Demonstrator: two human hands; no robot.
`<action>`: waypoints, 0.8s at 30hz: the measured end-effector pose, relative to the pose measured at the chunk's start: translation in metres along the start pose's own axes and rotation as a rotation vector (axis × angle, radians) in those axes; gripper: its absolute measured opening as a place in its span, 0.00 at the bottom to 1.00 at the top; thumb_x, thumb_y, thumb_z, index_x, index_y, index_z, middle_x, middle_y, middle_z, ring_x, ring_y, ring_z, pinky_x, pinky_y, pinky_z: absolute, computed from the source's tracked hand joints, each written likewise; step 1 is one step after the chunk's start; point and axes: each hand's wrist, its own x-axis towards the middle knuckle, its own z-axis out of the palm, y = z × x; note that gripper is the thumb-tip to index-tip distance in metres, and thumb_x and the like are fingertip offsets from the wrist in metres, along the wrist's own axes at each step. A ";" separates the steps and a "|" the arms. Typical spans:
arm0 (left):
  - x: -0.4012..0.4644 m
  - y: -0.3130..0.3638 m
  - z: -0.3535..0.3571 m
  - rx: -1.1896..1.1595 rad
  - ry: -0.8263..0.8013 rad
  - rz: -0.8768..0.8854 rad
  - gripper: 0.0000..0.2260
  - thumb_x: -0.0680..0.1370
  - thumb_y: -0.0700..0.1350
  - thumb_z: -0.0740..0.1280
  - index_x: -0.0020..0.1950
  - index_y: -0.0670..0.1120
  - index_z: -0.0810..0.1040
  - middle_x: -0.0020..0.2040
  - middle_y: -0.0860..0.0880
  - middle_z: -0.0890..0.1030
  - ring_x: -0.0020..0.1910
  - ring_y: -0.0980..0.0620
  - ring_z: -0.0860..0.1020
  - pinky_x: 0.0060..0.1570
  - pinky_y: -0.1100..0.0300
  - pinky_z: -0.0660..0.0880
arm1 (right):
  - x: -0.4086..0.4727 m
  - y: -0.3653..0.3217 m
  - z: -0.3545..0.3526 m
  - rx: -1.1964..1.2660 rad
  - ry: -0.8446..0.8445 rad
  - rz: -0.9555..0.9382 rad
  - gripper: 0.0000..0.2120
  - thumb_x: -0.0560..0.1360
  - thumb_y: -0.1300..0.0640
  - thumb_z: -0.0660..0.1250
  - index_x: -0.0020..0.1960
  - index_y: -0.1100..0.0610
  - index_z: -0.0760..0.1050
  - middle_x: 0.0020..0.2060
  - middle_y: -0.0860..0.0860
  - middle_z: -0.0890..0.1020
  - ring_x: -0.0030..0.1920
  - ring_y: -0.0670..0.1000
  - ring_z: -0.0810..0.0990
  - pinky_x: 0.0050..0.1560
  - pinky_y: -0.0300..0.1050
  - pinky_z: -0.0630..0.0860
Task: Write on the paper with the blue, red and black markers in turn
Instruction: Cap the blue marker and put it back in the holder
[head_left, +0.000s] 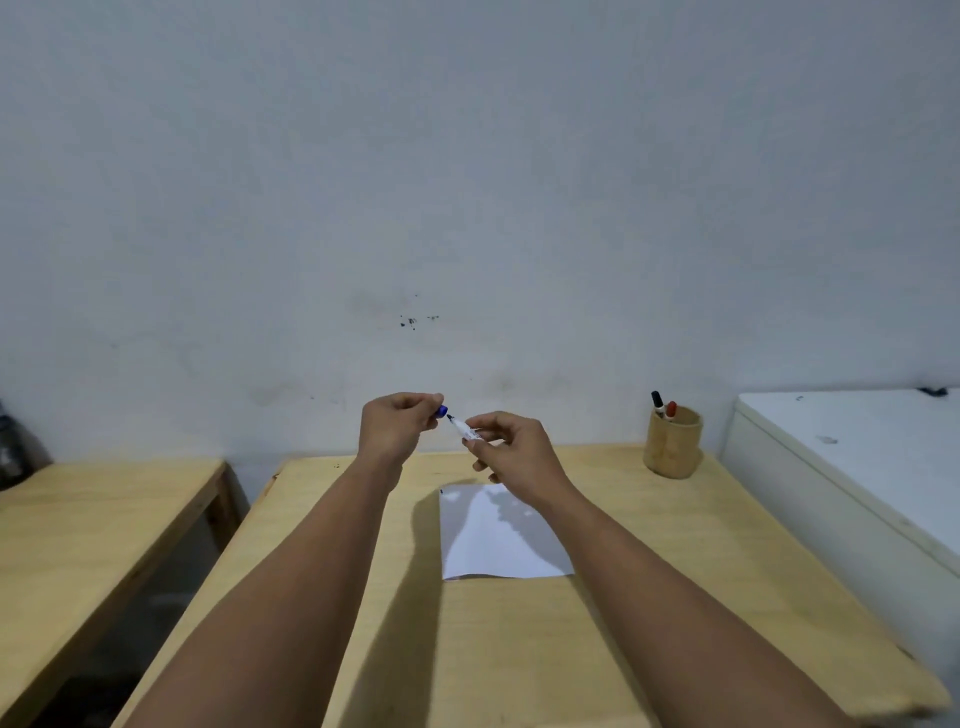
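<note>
Held above paper (501, 535): marker (464, 429) pinched in right hand (511, 449), tip toward left hand (397, 423), closed on blue cap (442, 411), just off tip, axis slanting up-left.

Marker barrel (464, 431) half hidden in hand (511, 447)

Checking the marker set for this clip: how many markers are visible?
3. The blue marker is uncapped in the right hand; the black marker and red marker stand in the wooden cup.
</note>
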 end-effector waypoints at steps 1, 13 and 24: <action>-0.001 0.001 0.002 0.015 -0.006 0.007 0.06 0.78 0.46 0.75 0.47 0.44 0.86 0.46 0.46 0.87 0.44 0.51 0.84 0.42 0.60 0.74 | 0.000 -0.002 -0.002 -0.005 0.011 -0.005 0.07 0.81 0.57 0.75 0.56 0.48 0.84 0.50 0.49 0.85 0.33 0.44 0.85 0.35 0.38 0.78; -0.007 -0.001 0.068 0.204 -0.151 0.115 0.09 0.78 0.48 0.73 0.43 0.44 0.88 0.43 0.47 0.88 0.44 0.49 0.85 0.44 0.57 0.75 | 0.003 0.015 -0.049 -0.058 0.114 0.029 0.07 0.79 0.59 0.75 0.55 0.50 0.85 0.47 0.48 0.85 0.32 0.44 0.85 0.36 0.34 0.75; 0.024 -0.013 0.237 0.471 -0.422 0.207 0.28 0.78 0.50 0.72 0.77 0.49 0.72 0.66 0.46 0.81 0.60 0.48 0.81 0.59 0.52 0.79 | 0.068 0.018 -0.243 -0.206 0.676 -0.040 0.06 0.82 0.58 0.71 0.58 0.53 0.82 0.43 0.43 0.83 0.46 0.47 0.83 0.51 0.41 0.79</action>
